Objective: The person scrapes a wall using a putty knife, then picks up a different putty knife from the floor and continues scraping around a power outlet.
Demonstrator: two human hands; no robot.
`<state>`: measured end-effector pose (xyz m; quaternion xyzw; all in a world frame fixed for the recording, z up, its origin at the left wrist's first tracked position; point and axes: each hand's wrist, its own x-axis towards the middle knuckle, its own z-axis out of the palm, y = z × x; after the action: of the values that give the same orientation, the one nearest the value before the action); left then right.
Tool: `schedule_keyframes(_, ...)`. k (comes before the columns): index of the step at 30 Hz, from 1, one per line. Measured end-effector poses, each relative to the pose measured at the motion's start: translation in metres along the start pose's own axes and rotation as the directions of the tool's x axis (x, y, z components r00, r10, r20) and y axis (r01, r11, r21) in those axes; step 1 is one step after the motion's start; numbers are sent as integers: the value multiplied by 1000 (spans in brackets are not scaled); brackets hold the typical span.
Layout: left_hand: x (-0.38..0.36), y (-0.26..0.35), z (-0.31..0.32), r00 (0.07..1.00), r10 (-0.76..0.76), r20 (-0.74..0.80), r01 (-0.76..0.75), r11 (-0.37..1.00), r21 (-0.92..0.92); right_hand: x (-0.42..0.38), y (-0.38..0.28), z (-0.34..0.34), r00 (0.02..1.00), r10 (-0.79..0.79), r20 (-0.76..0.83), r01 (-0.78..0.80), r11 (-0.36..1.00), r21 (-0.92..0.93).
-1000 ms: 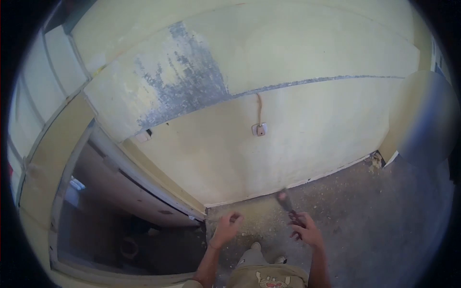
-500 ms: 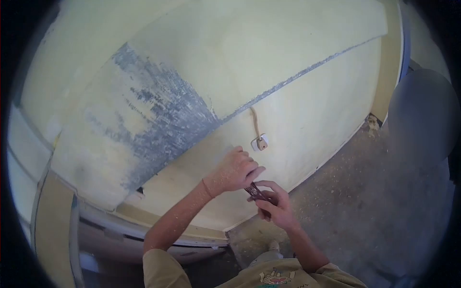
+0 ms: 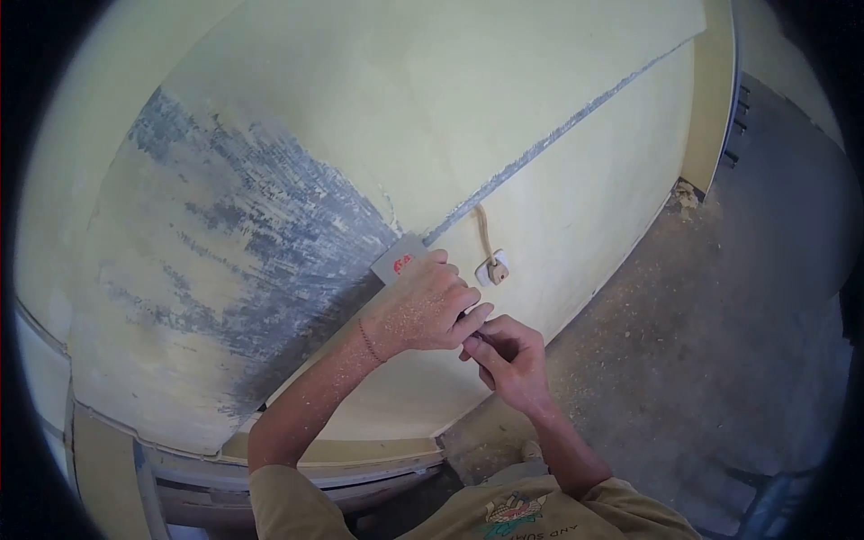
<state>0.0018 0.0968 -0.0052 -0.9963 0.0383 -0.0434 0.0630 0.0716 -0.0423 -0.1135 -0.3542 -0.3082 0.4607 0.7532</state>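
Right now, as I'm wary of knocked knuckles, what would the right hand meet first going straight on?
Probably the left hand, just ahead of the right hand along the flat-bladed tool, though depth is unclear.

"How's the light?"
"Soft on the wall [image 3: 558,216], dimmer over the floor [image 3: 630,378] toward four o'clock."
"Edges?"
"Bowed, black at two, four, eight and ten o'clock; hazy blur near three."

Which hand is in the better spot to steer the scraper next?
Probably the left hand: it sits right behind the scraper's flat blade, near the grey patch. The right hand is lower and farther from the blade, so it looks better for helping from behind.
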Motion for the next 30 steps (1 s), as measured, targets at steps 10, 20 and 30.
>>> schedule_keyframes(10,1,-6,-3,993,-105,61,103,994,31,7,11,2,993,-116,-20,116,993,-20)
schedule_keyframes(20,6,-7,-1,976,-173,134,164,983,80,14,17,-5,999,-33,-10,33,999,-11)
schedule_keyframes(30,12,-7,-30,970,-203,135,189,976,110,19,0,8,990,-140,24,140,990,2)
